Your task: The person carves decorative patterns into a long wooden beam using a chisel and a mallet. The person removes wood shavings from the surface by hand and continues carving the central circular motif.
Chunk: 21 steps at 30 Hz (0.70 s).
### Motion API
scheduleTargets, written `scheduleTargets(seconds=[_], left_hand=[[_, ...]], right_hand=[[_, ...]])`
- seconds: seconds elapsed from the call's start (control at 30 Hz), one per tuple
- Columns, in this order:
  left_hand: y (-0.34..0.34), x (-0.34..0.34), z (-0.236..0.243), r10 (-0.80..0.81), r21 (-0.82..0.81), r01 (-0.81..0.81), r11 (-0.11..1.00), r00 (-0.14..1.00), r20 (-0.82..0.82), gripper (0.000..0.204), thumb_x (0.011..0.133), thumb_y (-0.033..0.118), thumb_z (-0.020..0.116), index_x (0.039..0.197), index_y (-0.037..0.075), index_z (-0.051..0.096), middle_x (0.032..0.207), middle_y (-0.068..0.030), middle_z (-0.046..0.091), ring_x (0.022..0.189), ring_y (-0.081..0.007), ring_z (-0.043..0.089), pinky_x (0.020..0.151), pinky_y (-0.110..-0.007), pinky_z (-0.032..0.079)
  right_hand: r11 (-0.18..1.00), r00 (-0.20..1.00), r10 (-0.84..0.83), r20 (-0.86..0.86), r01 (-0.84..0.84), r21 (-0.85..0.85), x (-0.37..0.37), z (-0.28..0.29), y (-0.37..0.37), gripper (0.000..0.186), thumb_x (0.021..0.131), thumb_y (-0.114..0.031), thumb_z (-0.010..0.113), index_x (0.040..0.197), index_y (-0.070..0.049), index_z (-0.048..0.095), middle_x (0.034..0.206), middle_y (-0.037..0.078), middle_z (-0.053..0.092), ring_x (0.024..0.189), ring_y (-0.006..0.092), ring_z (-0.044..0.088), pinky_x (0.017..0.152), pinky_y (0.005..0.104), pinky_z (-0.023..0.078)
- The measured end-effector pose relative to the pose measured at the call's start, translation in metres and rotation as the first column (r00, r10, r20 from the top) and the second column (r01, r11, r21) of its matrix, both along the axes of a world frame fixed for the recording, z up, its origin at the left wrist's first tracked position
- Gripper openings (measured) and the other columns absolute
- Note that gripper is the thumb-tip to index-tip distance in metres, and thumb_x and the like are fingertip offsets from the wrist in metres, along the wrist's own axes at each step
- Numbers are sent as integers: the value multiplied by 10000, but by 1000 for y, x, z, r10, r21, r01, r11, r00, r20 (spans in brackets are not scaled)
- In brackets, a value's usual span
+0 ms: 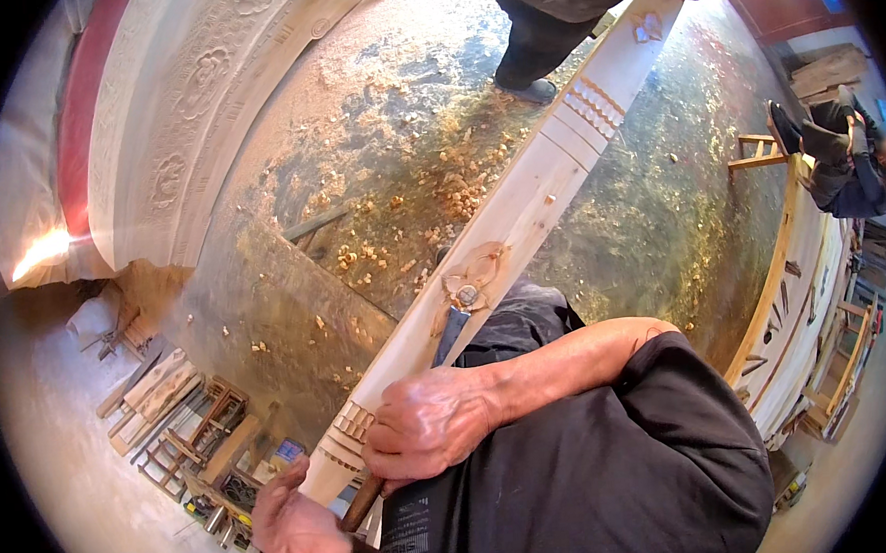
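Note:
My right hand [426, 425] is closed in a fist around a chisel. The grey metal chisel blade [452, 334] points up the board toward a carved flower [471, 280], its tip close to the round centre. Below the fist shows the brown wooden chisel handle [361, 505]. My left hand [298, 532] is at the lower left beside the handle end, its fingers stretched out; whether the palm touches the handle is unclear. The long pale wooden board [520, 207] runs diagonally away from me, with carved bands [343, 437] near my hands and another flower at the far end.
Another person in dark clothes [550, 21] is at the board's far end. Wood shavings [459, 191] litter the floor. A large carved panel [193, 89] stands at left, above stacked wood and tools [196, 435]. At right, tools lie on a bench [790, 298] near a seated person [842, 155].

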<state>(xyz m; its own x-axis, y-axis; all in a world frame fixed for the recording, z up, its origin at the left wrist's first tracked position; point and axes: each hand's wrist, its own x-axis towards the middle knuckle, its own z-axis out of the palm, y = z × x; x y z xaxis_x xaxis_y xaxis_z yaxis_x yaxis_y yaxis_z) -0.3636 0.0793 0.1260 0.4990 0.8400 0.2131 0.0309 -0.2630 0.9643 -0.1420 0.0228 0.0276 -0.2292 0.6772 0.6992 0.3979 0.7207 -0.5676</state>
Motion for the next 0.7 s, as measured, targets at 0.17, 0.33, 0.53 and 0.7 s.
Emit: scheduleTargets(seconds=[0.17, 0.33, 0.53, 0.7], left_hand=[[-14, -4, -6, -72, 4, 73, 997, 992, -102, 1059, 987, 870, 372, 1196, -119, 687, 1091, -368, 735, 1066, -484, 749, 953, -547, 618], [-18, -10, -2, 77, -53, -77, 996, 997, 2, 1227, 920, 971, 216, 1198, -137, 665, 1109, -338, 716, 1056, -440, 714, 1024, -578, 537], [-4, -1, -5, -6, -30, 12, 999, 983, 184, 989, 996, 832, 374, 1198, -97, 644, 1056, -306, 714, 1050, -421, 728, 972, -535, 568], [13, 4, 12, -82, -255, -48, 966, 876, -475, 648, 916, 474, 777, 1264, -66, 691, 1185, -258, 736, 1118, -342, 734, 1022, -461, 570]], right_hand=[[998, 998, 57, -14, -57, 30, 2, -7, -3, 358, 968, -391, 717, 905, -56, 607, 750, 27, 530, 617, 203, 602, 525, 365, 446], [998, 997, 68, -19, -68, 17, 3, -8, -4, 369, 965, -402, 719, 897, -61, 597, 754, 23, 521, 617, 203, 594, 526, 369, 445], [979, 994, -100, -39, 105, 172, 10, 5, -3, 304, 930, -316, 717, 926, -19, 650, 756, 5, 537, 619, 161, 593, 534, 331, 435], [832, 907, -422, 5, 385, 400, 26, 37, -23, 334, 815, -201, 694, 994, 81, 698, 761, -3, 539, 627, 116, 565, 543, 286, 408]])
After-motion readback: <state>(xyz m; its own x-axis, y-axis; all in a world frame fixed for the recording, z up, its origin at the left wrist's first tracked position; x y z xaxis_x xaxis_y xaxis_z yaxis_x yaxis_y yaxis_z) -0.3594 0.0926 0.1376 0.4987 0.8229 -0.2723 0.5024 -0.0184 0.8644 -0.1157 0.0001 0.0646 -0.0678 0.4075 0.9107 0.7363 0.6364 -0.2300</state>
